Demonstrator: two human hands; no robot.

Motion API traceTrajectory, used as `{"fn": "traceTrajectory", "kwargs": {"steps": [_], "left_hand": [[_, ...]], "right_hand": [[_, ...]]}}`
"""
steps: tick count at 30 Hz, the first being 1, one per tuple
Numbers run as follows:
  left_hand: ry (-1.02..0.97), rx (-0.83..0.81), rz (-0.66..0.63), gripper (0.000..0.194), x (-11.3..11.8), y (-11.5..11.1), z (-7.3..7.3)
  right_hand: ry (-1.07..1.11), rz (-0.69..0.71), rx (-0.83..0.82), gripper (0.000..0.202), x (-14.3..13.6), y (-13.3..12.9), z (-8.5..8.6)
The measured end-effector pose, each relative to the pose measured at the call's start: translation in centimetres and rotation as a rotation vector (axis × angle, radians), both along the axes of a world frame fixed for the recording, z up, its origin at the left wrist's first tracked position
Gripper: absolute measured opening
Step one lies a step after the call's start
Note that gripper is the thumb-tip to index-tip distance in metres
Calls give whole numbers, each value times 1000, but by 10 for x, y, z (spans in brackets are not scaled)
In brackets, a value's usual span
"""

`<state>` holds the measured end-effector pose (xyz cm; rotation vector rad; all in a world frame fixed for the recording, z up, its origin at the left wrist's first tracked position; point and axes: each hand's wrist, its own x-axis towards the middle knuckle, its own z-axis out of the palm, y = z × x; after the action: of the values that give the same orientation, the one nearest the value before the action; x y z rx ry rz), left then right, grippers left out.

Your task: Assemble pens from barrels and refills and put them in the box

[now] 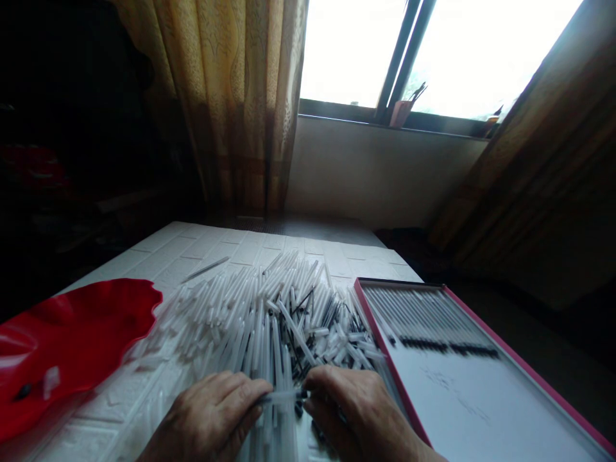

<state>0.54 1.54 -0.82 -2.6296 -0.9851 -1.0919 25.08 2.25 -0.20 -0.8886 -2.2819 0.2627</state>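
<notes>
Between my two hands a clear pen barrel [283, 397] with a dark end lies crosswise, low in the head view. My left hand [212, 414] pinches its left end between thumb and forefinger. At its right, dark end, my right hand [353, 407] has its fingers closed on the pen. Under and beyond both hands spreads a big heap of clear pen tubes [245, 301], with thin dark refills and small caps mixed in toward the right.
At the left a red wavy-edged dish [106, 321] holds a few small pieces. A pink-edged box [394, 378] at the right holds a row of assembled pens [423, 317]. One loose tube [206, 269] lies behind the heap on the brick-patterned white table [158, 247].
</notes>
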Motion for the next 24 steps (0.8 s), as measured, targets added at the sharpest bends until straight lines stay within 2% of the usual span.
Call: {"fn": "traceTrajectory", "kwargs": {"steps": [7,15,24], "left_hand": [[-32,16,3,29,-2,0,-15],[-16,13,12,30,-1,0,-13],[7,13,0,31,-1,1,-12]], "right_hand": [[2,17,7,14,1,0,0],[12,6,17,14,0,-1,3],[-8,4,35,31,-2,0,-2]]}}
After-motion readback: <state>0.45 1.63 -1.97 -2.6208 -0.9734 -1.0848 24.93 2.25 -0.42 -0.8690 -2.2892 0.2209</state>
